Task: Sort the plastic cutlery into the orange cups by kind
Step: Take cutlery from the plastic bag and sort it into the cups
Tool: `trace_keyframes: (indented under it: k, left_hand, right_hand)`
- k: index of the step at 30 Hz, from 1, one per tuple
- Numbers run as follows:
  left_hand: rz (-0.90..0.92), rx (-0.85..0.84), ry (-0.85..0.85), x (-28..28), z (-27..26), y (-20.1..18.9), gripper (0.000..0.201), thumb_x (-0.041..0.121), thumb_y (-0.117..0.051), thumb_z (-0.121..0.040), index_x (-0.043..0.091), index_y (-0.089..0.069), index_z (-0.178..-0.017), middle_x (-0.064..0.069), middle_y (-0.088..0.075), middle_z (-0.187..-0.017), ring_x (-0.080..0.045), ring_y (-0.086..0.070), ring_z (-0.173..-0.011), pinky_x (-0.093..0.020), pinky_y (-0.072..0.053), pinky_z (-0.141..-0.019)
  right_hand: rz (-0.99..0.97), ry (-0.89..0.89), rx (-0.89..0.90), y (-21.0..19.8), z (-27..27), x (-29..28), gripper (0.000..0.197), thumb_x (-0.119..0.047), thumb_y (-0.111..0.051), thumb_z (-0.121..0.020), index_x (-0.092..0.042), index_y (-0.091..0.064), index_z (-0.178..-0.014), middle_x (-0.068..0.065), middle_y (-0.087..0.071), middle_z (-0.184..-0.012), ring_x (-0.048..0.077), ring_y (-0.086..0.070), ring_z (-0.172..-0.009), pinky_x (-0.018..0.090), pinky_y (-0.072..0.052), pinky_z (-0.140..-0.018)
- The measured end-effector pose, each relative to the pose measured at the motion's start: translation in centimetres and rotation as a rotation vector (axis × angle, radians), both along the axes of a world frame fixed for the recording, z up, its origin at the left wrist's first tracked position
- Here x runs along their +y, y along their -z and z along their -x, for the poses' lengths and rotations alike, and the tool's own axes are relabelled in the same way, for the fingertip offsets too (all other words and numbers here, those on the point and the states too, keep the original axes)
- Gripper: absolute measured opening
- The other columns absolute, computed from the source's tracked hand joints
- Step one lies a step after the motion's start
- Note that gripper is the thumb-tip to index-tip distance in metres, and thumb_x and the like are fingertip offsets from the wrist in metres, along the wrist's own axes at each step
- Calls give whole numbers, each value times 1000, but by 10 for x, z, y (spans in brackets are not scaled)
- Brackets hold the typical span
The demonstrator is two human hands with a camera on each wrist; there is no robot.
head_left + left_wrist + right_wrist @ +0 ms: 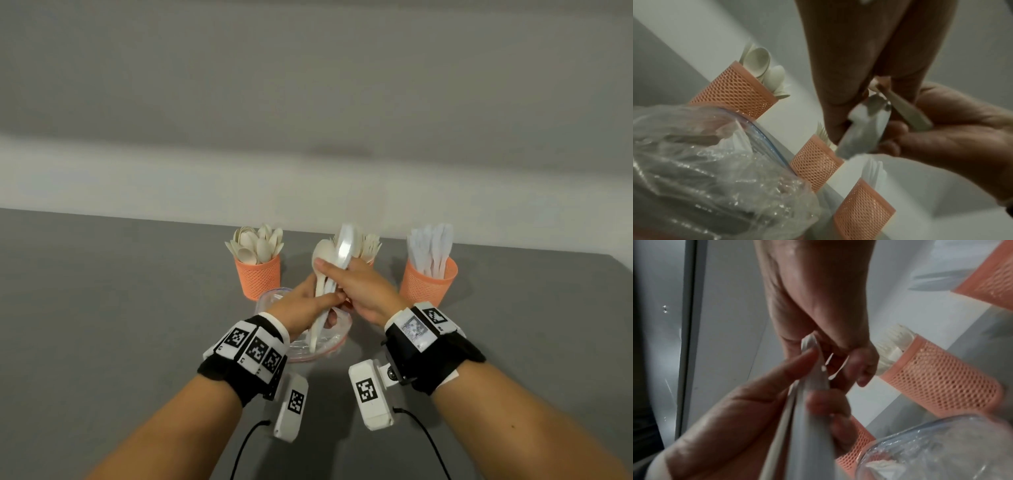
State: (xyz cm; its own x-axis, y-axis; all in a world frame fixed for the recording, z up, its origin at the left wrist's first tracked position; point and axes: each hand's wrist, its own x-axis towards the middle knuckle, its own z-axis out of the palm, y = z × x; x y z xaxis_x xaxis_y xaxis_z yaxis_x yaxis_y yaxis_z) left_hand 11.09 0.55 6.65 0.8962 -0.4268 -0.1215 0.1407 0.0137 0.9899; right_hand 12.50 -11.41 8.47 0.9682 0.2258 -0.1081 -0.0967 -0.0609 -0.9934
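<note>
Three orange mesh cups stand in a row: spoons in the left cup (pixel 262 281), forks in the middle cup (pixel 937 382), white knives in the right cup (pixel 428 282). Both hands hold one bundle of cutlery (pixel 325 284) upright in front of the middle cup. A cream spoon (pixel 322 255) and a clear knife (pixel 346 245) stick out of its top. My left hand (pixel 327 303) grips the handles low down. My right hand (pixel 330 270) curls round the bundle just above it, thumb on the spoon's neck. The middle cup is mostly hidden in the head view.
Under the hands a clear bowl (pixel 337 346) lined with a crumpled plastic bag (pixel 705 162) sits on the grey table (pixel 120 308). A white wall runs behind the cups. The table's right edge slants in at the far right.
</note>
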Motion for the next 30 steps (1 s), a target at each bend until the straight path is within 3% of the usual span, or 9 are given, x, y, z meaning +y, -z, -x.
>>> trace_keyframes:
  k: [3, 6, 8, 12, 16, 19, 21, 25, 30]
  left_hand:
    - [74, 35, -30, 2, 1, 1, 14, 12, -43, -96, 5, -56, -98, -3, -61, -64, -7, -48, -41, -18, -45, -43]
    - [115, 3, -101, 4, 2, 3, 12, 9, -45, -95, 6, -56, -98, 1, -60, -58, -7, -47, -38, -19, -44, -40]
    - [91, -55, -131, 3, 4, 5, 7, 8, -49, -92, 8, -56, -90, 2, -60, -57, -8, -49, -38, -19, -44, -40]
    - [31, -99, -159, 0, 8, 1, 10, 7, -56, -89, 3, -57, -97, -5, -65, -62, -12, -56, -38, -20, -47, -40]
    - [-98, -200, -108, 1, 6, 0, 28, 12, -57, -89, 7, -52, -117, -11, -66, -81, -13, -64, -50, -24, -55, -51]
    - [-64, -194, -44, 0, 9, -1, 27, 12, -45, -95, 11, -44, -122, -12, -62, -87, -7, -66, -55, -21, -56, -56]
    - [52, -83, -52, -1, 11, -3, 23, 16, -39, -97, 14, -45, -120, -14, -60, -84, -12, -66, -54, -25, -57, -56]
    - [130, 77, -136, -3, 6, 2, 23, 19, -39, -98, 13, -52, -116, -15, -66, -84, -23, -68, -64, -36, -59, -65]
    - [75, 101, -200, -7, -1, 6, 17, 9, -44, -95, 10, -57, -106, -12, -68, -82, -23, -69, -68, -38, -59, -67]
  right_hand:
    - [74, -72, -39, 1, 4, -6, 35, -29, -60, -89, 4, -55, -98, 21, -56, -73, 17, -50, -43, 26, -47, -47]
    - [82, 90, -64, 7, 4, -7, 35, -25, -65, -85, -5, -52, -111, 11, -56, -86, 17, -54, -59, 29, -50, -64]
    - [129, 249, -136, 10, 7, -5, 38, -24, -70, -81, -9, -52, -111, 9, -55, -91, 16, -56, -71, 27, -48, -67]
    - [133, 294, -276, 7, 17, 1, 21, -19, -64, -86, -2, -58, -96, 12, -56, -78, 14, -55, -58, 18, -50, -50]
    - [224, 267, -278, 9, 14, 3, 22, -25, -65, -84, -4, -59, -88, 11, -60, -77, 19, -58, -67, 34, -53, -63]
    - [268, 245, -213, 12, 9, 0, 20, -23, -57, -89, -4, -56, -91, 7, -60, -79, 19, -60, -73, 32, -51, -69]
    - [237, 229, -190, 13, 8, -2, 21, -22, -52, -93, -1, -55, -97, 12, -64, -88, 23, -63, -79, 31, -53, -70]
    - [166, 220, -102, 15, 8, -2, 24, -21, -43, -97, -3, -52, -109, 23, -62, -107, 41, -62, -97, 54, -52, -88]
    - [201, 243, -106, 17, 3, 0, 28, -27, -35, -98, -6, -49, -111, 18, -59, -110, 32, -60, -103, 52, -49, -93]
